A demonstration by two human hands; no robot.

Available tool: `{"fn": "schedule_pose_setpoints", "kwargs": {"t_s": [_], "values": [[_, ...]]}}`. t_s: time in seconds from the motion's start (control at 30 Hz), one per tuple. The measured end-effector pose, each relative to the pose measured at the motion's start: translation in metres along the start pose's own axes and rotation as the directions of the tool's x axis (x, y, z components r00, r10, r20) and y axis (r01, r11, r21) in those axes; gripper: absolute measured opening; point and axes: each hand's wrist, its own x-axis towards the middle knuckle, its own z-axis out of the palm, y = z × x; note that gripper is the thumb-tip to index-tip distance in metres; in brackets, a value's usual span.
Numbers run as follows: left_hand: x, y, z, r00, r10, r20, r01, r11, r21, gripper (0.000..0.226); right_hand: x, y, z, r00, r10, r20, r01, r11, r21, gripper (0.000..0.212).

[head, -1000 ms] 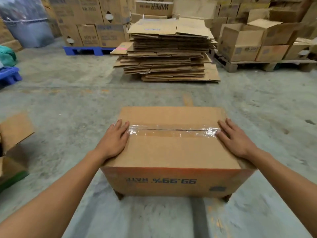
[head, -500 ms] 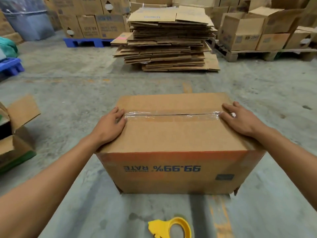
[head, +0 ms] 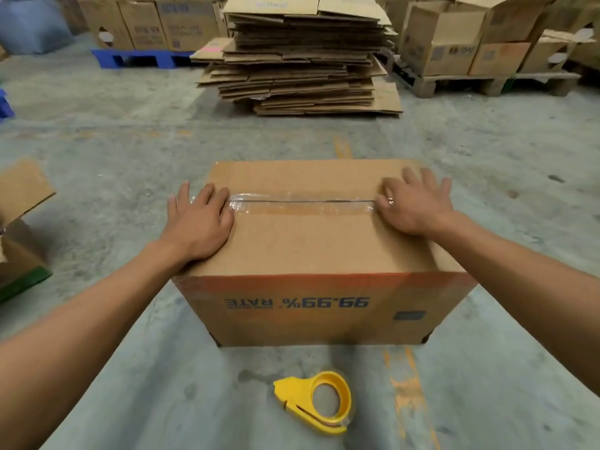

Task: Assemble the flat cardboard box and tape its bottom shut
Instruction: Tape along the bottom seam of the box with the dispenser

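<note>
Cardboard box (head: 311,254) upside down on a concrete floor (head: 130,151), clear tape (head: 302,206) along its top seam, left hand (head: 198,219) and right hand (head: 412,206) flat, fingers spread, pressing the tape ends, yellow tape dispenser (head: 316,402) just in front of the box, stack of flattened cardboard (head: 298,60) well behind it.

flattened cartons (head: 298,56) stacked between two loaded pallets.

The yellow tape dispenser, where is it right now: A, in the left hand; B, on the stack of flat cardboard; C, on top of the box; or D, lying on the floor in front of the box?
D: the yellow tape dispenser lies on the concrete floor on the near side of the box, while the left hand and right hand press flat on the box's taped top.
</note>
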Motion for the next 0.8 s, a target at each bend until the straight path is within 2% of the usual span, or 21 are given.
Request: {"fn": "schedule_pose_setpoints", "kwargs": {"t_s": [0.07, 0.1, 0.13, 0.17, 0.2, 0.23, 0.27, 0.3, 0.33, 0.37, 0.43, 0.47, 0.5, 0.67, 0.8], "values": [[0.0, 0.004, -0.004, 0.998, 0.064, 0.007, -0.064, 0.996, 0.065, 0.052, -0.007, -0.038, -0.006, 0.964, -0.204, -0.168, 0.222, 0.971, 0.094, 0.047], [0.001, 0.007, -0.006, 0.993, 0.114, 0.016, -0.115, 0.991, 0.067, 0.051, -0.016, -0.058, -0.008, 0.895, -0.336, -0.293, 0.393, 0.904, 0.165, 0.042], [0.0, 0.011, -0.008, 0.988, 0.154, 0.024, -0.155, 0.986, 0.053, 0.051, -0.03, -0.076, -0.011, 0.781, -0.46, -0.421, 0.579, 0.787, 0.213, 0.036], [0.0, 0.014, -0.009, 0.983, 0.182, 0.029, -0.183, 0.983, 0.032, 0.051, -0.048, -0.091, -0.011, 0.638, -0.553, -0.536, 0.737, 0.639, 0.218, 0.03], [-0.001, 0.017, -0.01, 0.979, 0.201, 0.036, -0.201, 0.979, 0.018, 0.052, -0.068, -0.1, -0.006, 0.491, -0.609, -0.624, 0.851, 0.487, 0.195, 0.026], [-0.002, 0.019, -0.01, 0.978, 0.205, 0.044, -0.206, 0.979, 0.011, 0.054, -0.092, -0.107, 0.005, 0.384, -0.651, -0.655, 0.916, 0.355, 0.184, 0.023], [-0.002, 0.019, -0.008, 0.978, 0.202, 0.054, -0.203, 0.979, 0.014, 0.057, -0.117, -0.11, 0.023, 0.325, -0.705, -0.631, 0.946, 0.254, 0.203, 0.023], [-0.002, 0.019, -0.006, 0.978, 0.199, 0.061, -0.2, 0.979, 0.022, 0.059, -0.141, -0.112, 0.045, 0.294, -0.772, -0.564, 0.952, 0.186, 0.242, 0.024], [-0.001, 0.018, -0.004, 0.979, 0.193, 0.07, -0.196, 0.98, 0.03, 0.062, -0.162, -0.111, 0.071, 0.283, -0.849, -0.446, 0.943, 0.162, 0.291, 0.027], [0.0, 0.016, -0.001, 0.979, 0.186, 0.081, -0.189, 0.981, 0.035, 0.065, -0.178, -0.109, 0.097, 0.294, -0.918, -0.267, 0.92, 0.196, 0.339, 0.033], [0.002, 0.015, 0.0, 0.981, 0.161, 0.109, -0.165, 0.986, 0.033, 0.068, -0.192, -0.099, 0.148, 0.396, -0.91, 0.12, 0.844, 0.412, 0.342, 0.052], [0.003, 0.015, 0.0, 0.981, 0.151, 0.119, -0.156, 0.987, 0.038, 0.068, -0.193, -0.092, 0.167, 0.434, -0.859, 0.271, 0.809, 0.504, 0.301, 0.061], [0.004, 0.016, 0.002, 0.981, 0.147, 0.123, -0.154, 0.987, 0.051, 0.07, -0.194, -0.086, 0.183, 0.455, -0.813, 0.364, 0.785, 0.559, 0.266, 0.069], [0.008, 0.021, 0.005, 0.988, 0.128, 0.085, -0.134, 0.989, 0.069, 0.072, -0.194, -0.078, 0.209, 0.546, -0.706, 0.451, 0.661, 0.694, 0.286, 0.086], [0.011, 0.022, 0.006, 0.989, 0.144, 0.045, -0.147, 0.987, 0.069, 0.069, -0.199, -0.077, 0.215, 0.526, -0.671, 0.522, 0.639, 0.717, 0.279, 0.09]]}}
